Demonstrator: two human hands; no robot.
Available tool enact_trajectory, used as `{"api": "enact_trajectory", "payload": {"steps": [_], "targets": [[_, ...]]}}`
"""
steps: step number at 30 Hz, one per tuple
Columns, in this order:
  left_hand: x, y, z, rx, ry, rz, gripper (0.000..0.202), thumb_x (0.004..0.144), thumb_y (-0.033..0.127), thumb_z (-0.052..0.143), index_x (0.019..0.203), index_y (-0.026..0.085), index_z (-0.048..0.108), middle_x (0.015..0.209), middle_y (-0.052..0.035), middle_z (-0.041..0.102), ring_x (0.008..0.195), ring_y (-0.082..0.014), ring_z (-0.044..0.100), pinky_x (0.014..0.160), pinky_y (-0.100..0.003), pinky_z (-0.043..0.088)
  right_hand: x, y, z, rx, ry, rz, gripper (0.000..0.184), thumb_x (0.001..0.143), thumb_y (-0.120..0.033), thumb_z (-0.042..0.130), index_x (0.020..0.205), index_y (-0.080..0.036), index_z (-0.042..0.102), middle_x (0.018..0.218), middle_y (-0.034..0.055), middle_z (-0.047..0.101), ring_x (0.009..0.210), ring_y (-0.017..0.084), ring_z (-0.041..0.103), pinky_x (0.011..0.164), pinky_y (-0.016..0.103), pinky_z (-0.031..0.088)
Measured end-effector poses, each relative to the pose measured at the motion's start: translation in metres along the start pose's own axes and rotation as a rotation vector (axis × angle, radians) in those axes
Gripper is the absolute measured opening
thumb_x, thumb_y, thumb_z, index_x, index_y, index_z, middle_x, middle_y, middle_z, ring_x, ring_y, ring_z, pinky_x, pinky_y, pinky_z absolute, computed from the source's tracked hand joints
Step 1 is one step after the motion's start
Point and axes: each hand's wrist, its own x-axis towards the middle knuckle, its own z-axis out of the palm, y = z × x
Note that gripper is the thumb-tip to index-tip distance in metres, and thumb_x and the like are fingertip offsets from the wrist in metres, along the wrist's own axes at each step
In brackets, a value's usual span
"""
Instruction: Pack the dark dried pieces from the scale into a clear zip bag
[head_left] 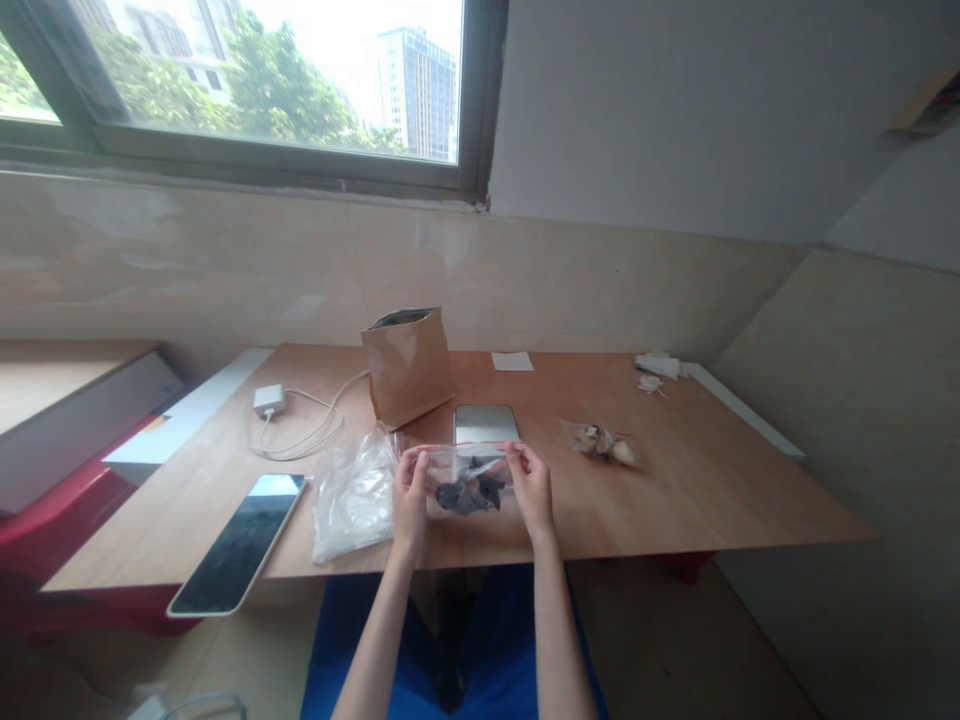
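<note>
Zip bag: clear, red-striped at the top, dark pieces inside; held just above the near table edge.
Left hand: fingers pinched on the bag's left top corner.
Right hand: pinched on the right top corner.
Beside: crumpled clear plastic, tablet.
Behind: phone, brown paper bag, charger.
Right: small filled bag.

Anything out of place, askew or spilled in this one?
The tablet lies slanted on the table, one end jutting past the near left edge. White scraps lie loose by the far right corner. The zip bag between left hand and right hand looks intact.
</note>
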Motion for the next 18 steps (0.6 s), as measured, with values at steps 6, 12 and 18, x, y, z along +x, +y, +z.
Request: {"api": "enact_trajectory", "payload": {"steps": [6, 12, 18], "targets": [[-0.001, -0.014, -0.001, 0.100, 0.017, -0.054, 0.040, 0.078, 0.055, 0.050, 0.082, 0.018, 0.062, 0.055, 0.0048, 0.051, 0.047, -0.0101, 0.047, 0.045, -0.021, 0.036, 0.005, 0.024, -0.012, -0.011, 0.036, 0.029, 0.047, 0.076, -0.061, 0.053, 0.084, -0.016, 0.064, 0.063, 0.0060, 0.068, 0.054, 0.018, 0.060, 0.051, 0.026, 0.045], [-0.001, -0.015, -0.001, 0.167, -0.004, 0.018, 0.039, 0.082, 0.052, 0.047, 0.087, 0.018, 0.066, 0.070, -0.0005, 0.064, 0.065, -0.0144, 0.060, 0.059, -0.023, 0.044, 0.007, 0.033, -0.018, -0.146, 0.014, -0.026, 0.053, 0.083, -0.062, 0.041, 0.087, -0.016, 0.066, 0.067, 0.0084, 0.070, 0.063, 0.022, 0.065, 0.058, 0.029, 0.049], [-0.003, -0.019, -0.004, 0.306, 0.009, 0.042, 0.038, 0.083, 0.050, 0.045, 0.086, 0.018, 0.066, 0.076, -0.0025, 0.067, 0.071, -0.0181, 0.061, 0.065, -0.027, 0.045, 0.004, 0.035, -0.020, -0.325, 0.115, -0.098, 0.047, 0.086, -0.059, 0.036, 0.076, -0.019, 0.060, 0.063, 0.0073, 0.068, 0.056, 0.020, 0.063, 0.053, 0.026, 0.046]]}}
